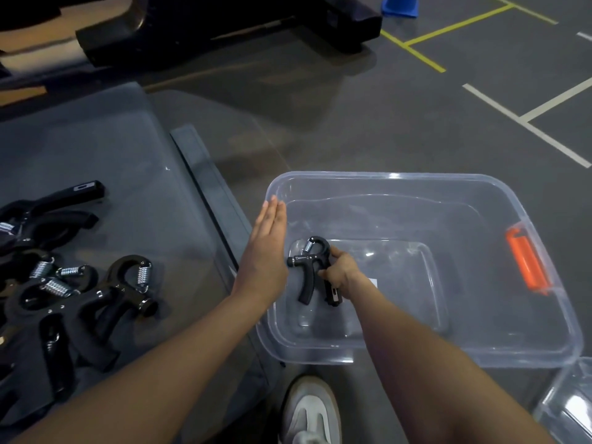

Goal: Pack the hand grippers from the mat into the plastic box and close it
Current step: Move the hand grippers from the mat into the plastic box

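Inside the plastic box [416, 193], right hand [342, 272] grips a hand gripper [309, 267], seemingly near its left wall.

- One black spring-loaded hand gripper [312, 270] in the box
- One clear plastic box [416, 187] with one orange latch [527, 264]
- One grey mat [112, 155]

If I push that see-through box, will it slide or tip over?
Probably slide. The box is wide and low, so tipping seems unlikely. It holds only one gripper, held by the right hand, so it is likely light. The floor looks smooth and shiny, which should let it glide.
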Motion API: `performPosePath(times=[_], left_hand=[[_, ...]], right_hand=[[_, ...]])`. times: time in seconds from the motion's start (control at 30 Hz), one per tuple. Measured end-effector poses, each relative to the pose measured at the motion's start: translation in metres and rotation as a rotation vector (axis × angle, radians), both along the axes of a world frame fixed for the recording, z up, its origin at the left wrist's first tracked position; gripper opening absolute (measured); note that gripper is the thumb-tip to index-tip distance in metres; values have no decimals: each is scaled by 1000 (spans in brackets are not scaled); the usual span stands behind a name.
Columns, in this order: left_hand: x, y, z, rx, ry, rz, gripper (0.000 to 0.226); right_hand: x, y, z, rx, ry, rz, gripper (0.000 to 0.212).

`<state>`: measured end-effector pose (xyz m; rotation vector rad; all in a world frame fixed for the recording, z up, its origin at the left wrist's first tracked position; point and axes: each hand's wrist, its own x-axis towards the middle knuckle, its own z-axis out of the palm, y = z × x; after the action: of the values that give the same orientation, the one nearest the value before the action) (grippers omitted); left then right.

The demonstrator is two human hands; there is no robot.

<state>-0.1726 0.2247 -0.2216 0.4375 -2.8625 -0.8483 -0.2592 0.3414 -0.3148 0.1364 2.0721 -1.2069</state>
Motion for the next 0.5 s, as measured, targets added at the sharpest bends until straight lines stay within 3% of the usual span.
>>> performPosePath(times=[0.23,0.5], left_hand=[[2,-19,16,179,-59,-2,53],[81,-89,60,79,-108,269,42]], right_hand=[[8,-12,81,-179,236,-173,53],[55,-75,150,-153,445,27,42]])
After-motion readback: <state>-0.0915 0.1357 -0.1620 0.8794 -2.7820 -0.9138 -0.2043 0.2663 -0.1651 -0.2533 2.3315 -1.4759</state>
